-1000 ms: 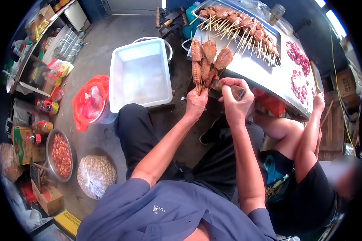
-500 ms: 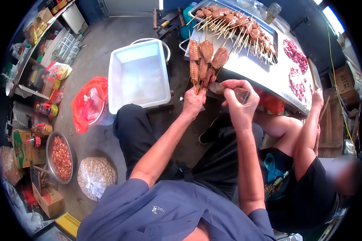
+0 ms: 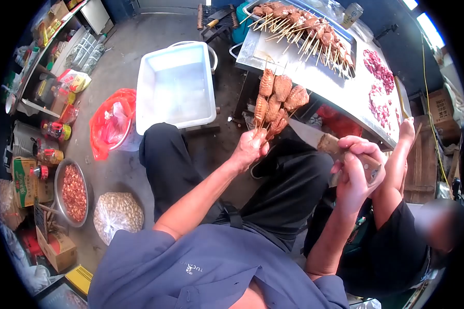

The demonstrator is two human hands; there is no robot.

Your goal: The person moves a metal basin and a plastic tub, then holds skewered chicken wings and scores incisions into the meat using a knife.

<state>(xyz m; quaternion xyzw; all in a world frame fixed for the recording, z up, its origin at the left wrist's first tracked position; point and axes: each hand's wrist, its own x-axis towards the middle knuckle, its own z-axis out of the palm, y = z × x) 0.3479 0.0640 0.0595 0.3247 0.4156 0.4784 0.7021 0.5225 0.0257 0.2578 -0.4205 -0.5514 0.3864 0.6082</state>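
Note:
My left hand (image 3: 249, 150) is closed round the lower ends of several meat skewers (image 3: 273, 103), held up together like a fan. The reddish-brown pieces on them look like marinated chicken wings. In my right hand (image 3: 358, 167) is a knife (image 3: 305, 135), gripped by its wooden handle. Its blade points left, towards the lower pieces of meat; whether it touches them I cannot tell. Beyond the held skewers, more meat skewers (image 3: 314, 31) are piled on a metal tray at the back of the table.
A metal table (image 3: 340, 95) carries red meat pieces (image 3: 380, 69) near its right end. A white tub (image 3: 176, 92), a red-bagged bucket (image 3: 113, 123), a bowl of diced meat (image 3: 73, 193) and a bag of peanuts (image 3: 118, 216) stand left. Another person (image 3: 381, 242) sits close on my right.
My right hand has drawn the knife right and down, away from the meat, so the blade now shows. My left hand has shifted slightly right and down with the skewers.

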